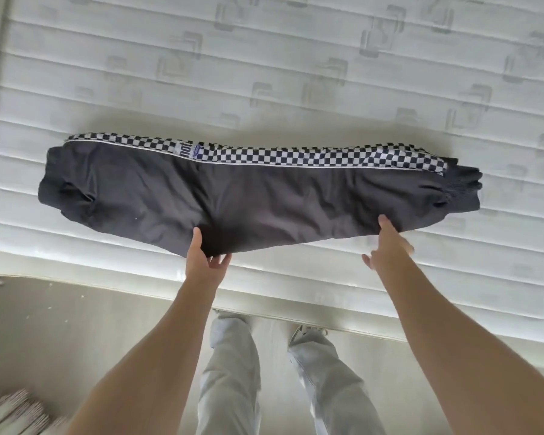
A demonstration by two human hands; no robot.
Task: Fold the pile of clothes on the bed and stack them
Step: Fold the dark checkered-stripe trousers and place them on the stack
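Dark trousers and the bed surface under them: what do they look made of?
Trousers: thin, smooth woven cloth, probably a synthetic, matte with fine creases; ribbed knit cuff; checked woven side band. Mattress: white quilted fabric, slight sheen, stitched channels and a woven-in pattern.

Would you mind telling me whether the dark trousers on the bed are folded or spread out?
Folded lengthwise: the trousers lie as one long band, checkered stripe along the far edge, cuffs together at right.
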